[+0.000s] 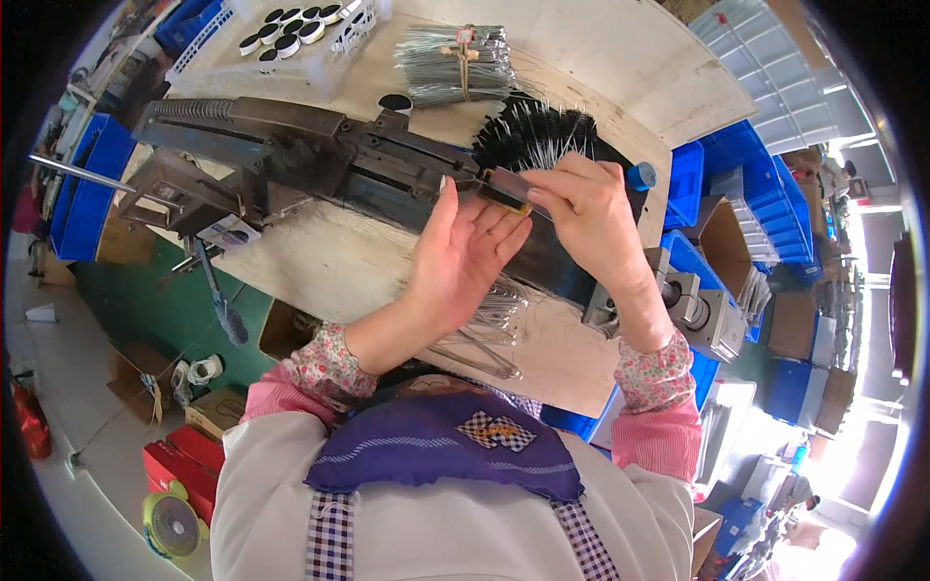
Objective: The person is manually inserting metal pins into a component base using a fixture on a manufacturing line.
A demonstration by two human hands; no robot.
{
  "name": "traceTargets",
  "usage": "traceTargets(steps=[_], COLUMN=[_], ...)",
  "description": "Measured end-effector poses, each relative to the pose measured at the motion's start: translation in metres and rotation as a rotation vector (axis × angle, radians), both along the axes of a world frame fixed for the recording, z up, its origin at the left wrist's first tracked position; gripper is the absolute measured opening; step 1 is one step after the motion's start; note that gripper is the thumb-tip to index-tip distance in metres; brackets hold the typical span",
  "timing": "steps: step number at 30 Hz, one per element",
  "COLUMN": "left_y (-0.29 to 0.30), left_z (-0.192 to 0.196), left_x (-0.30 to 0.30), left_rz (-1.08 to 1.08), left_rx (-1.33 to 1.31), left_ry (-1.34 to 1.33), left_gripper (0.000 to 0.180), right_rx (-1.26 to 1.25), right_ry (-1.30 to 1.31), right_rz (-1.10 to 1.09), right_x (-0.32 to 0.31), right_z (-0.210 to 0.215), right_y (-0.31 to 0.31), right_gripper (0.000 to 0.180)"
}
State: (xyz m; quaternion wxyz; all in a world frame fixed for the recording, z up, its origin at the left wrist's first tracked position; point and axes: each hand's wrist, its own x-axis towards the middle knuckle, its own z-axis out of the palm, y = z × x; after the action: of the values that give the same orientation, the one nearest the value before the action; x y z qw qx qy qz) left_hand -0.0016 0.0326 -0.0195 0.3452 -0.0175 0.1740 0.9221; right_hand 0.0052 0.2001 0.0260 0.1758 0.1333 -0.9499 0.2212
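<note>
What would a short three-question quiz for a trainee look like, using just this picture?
1. True or false: the palm of the left hand is hidden from view.
2. Multiple choice: which is nearest the right hand?
A) the fan
B) the black bristles
C) the red box
3. Short answer: what are the round black-topped pieces sitting in?

Key: 1. False, the palm shows. 2. B. 3. A pale plastic crate.

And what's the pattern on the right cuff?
The right cuff is floral, small pinkish flowers on a pale ground, best seen in the head view.
</note>
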Motion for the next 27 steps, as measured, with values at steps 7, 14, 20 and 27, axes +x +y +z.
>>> traceTargets(steps=[7, 14, 20, 27], left_y=[-0.001, 0.0, -0.001, -0.009], left_z=[0.004, 0.004, 0.001, -0.017], left_x=[-0.004, -0.006, -0.009, -0.016], left_rz=[-0.045, -0.022, 0.003, -0.17], left_rx=[0.006, -0.037, -0.012, 0.297], left_ry=[0.018, -0.04, 0.034, 0.117], left_gripper=[0.065, 0.069, 0.057, 0.051], right_rx=[0.083, -0.124, 0.157, 0.411], right_ry=[0.086, 0.206, -0.044, -0.156], right_rz=[0.015, 0.003, -0.166, -0.106], right_x=[0.009, 0.023, 0.034, 0.031], right_z=[0.003, 0.025, 0.021, 0.021], right_y=[0.004, -0.006, -0.025, -0.043], right_gripper=[0.015, 0.02, 0.028, 0.045])
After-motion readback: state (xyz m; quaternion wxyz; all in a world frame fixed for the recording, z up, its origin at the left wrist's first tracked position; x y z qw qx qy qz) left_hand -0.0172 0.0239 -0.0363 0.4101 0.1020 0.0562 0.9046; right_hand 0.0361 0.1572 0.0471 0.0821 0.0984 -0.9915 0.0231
